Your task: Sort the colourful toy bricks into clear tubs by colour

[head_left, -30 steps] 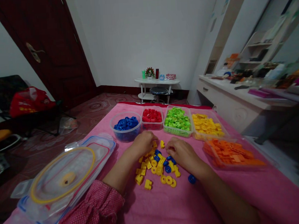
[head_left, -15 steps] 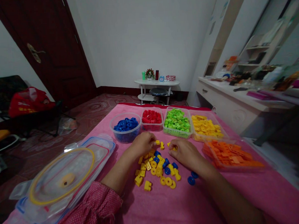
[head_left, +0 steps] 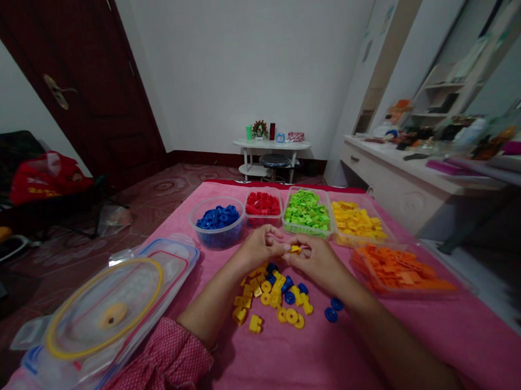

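My left hand [head_left: 255, 249] and my right hand [head_left: 316, 260] meet above a loose pile of yellow and blue plastic pieces [head_left: 273, 294] on the pink cloth. Both hands pinch a small yellow piece [head_left: 294, 249] between their fingertips. Just behind the hands stand tubs of sorted pieces: a round tub of blue pieces [head_left: 218, 222], a tub of red pieces [head_left: 262, 205], a tub of green pieces [head_left: 306, 211], a tub of yellow pieces [head_left: 355, 220] and a tub of orange pieces [head_left: 395, 267] to the right.
A stack of clear tub lids [head_left: 104, 313] lies at the left on the pink cloth [head_left: 306, 363]. Two blue rings [head_left: 332, 309] lie apart from the pile. A white desk [head_left: 401, 180] stands close on the right; a dark chair [head_left: 30, 179] is at the left.
Both hands have lifted off the pile and come together, now holding a yellow piece between them. The camera has shifted slightly.
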`<state>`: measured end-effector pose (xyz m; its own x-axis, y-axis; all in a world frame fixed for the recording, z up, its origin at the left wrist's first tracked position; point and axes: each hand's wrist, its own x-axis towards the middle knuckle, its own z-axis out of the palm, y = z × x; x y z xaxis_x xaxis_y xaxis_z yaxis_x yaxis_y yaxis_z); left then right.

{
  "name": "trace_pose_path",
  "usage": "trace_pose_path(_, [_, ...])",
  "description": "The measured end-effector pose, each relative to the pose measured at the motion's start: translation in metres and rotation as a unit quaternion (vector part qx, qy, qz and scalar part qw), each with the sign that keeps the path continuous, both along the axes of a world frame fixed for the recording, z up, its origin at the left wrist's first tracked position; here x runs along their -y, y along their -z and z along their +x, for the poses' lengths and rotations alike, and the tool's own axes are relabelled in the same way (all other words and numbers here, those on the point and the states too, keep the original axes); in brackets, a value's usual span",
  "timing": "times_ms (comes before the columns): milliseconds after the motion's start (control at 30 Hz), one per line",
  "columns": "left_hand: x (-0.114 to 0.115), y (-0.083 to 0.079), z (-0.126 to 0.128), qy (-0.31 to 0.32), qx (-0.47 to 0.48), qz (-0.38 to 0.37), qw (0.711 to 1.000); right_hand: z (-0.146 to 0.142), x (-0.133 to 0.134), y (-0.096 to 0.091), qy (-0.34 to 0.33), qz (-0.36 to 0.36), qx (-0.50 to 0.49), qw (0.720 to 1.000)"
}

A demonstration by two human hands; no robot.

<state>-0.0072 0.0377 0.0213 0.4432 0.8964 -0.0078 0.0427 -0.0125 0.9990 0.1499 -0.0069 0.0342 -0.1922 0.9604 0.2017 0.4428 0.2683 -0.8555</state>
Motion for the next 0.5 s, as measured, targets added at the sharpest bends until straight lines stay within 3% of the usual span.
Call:
trace_pose_path(133, [-0.004,-0.002,-0.010,0.008,-0.167,0.100,0.981,0.003,-0.001,0.015,-0.018,-0.032,0.035,0.999])
trace_pose_path(267, [-0.009,-0.014,-0.034,-0.035,-0.385,0.231,0.893,0.021,-0.009,0.006,0.006,-0.042,0.080,0.996])
trace_pose_path(367, [-0.012,-0.018,-0.050,-0.033,-0.467,0.246,0.849,0.053,-0.021,-0.013,0.136,0.016,0.129,0.982])
trace_pose_path(433, [-0.012,-0.018,-0.056,-0.020,-0.492,0.241,0.836,0.078,-0.027,-0.024,0.252,0.082,0.169,0.949])
trace_pose_path(500, [-0.010,-0.016,-0.056,-0.020,-0.508,0.227,0.831,0.099,-0.032,-0.031,0.324,0.123,0.205,0.916])
